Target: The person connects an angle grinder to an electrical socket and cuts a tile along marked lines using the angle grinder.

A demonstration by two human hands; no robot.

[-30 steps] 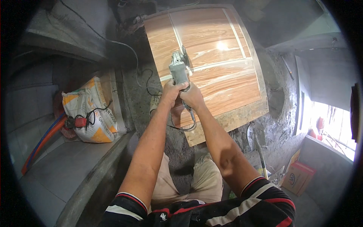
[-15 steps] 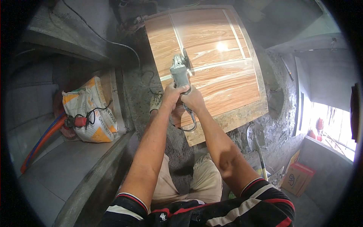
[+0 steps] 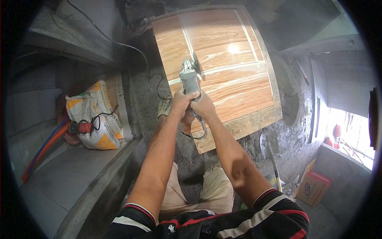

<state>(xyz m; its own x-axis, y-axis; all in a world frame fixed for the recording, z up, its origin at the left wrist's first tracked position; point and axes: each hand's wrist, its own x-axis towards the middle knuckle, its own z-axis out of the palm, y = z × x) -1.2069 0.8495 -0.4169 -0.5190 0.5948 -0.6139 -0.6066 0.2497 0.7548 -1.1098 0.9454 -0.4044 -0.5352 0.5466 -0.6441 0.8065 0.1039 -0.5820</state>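
Note:
Both of my hands are wrapped round the grey body of an angle grinder (image 3: 190, 81). My left hand (image 3: 182, 99) grips it from the left side; my right hand (image 3: 203, 105) closes round its rear end, where the cord comes out. The grinder's disc (image 3: 197, 63) stands on edge at the right of the metal head, over a glossy wood-patterned tile (image 3: 234, 95). Pale strips cross the tile, one running right from the disc. Under the tile lies a larger worn board (image 3: 254, 119), its edge showing at the near and right sides.
A white and orange sack (image 3: 99, 125) leans at the left, with a red-ended tool (image 3: 84, 128) and an orange hose (image 3: 43, 153) beside it. A loose cord (image 3: 137, 48) runs along the left. At the lower right stands a cardboard box (image 3: 313, 189). Dust hazes the far side.
The grinder's head has shifted very slightly nearer to me and right. Both hands keep their grip, and the tile has not moved.

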